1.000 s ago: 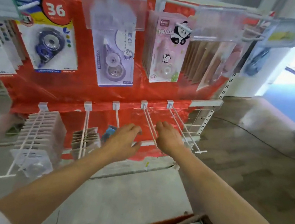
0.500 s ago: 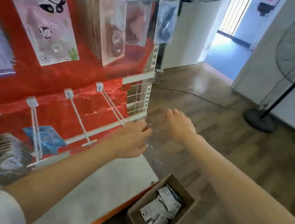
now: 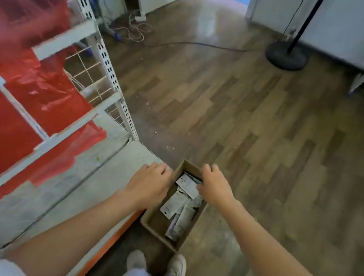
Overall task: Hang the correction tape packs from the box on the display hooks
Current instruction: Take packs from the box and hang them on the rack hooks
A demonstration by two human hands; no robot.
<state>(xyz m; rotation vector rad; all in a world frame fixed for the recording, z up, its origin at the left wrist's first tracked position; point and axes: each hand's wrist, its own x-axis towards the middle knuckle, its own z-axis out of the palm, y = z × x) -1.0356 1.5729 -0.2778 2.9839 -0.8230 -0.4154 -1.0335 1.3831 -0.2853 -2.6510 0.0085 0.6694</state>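
Observation:
A brown cardboard box (image 3: pixel 195 221) stands on the wood floor beside the shelf base, holding several pale correction tape packs (image 3: pixel 188 184). My right hand (image 3: pixel 215 186) reaches down over the box's far end, fingers bent above the topmost pack; whether it grips the pack I cannot tell. My left hand (image 3: pixel 149 182) hovers with relaxed fingers over the box's left rim and holds nothing. White wire display hooks (image 3: pixel 22 112) jut from the red-backed rack at the left, blurred.
The grey shelf base (image 3: pixel 64 192) with an orange edge runs along the left. A fan stand (image 3: pixel 286 55) and its cable lie on the floor at the back. My shoes (image 3: pixel 156 263) stand just behind the box. White cabinets line the far wall.
My view has swung down and right from the hooks to the floor box. Both hands have dropped from the hook row to the box's top.

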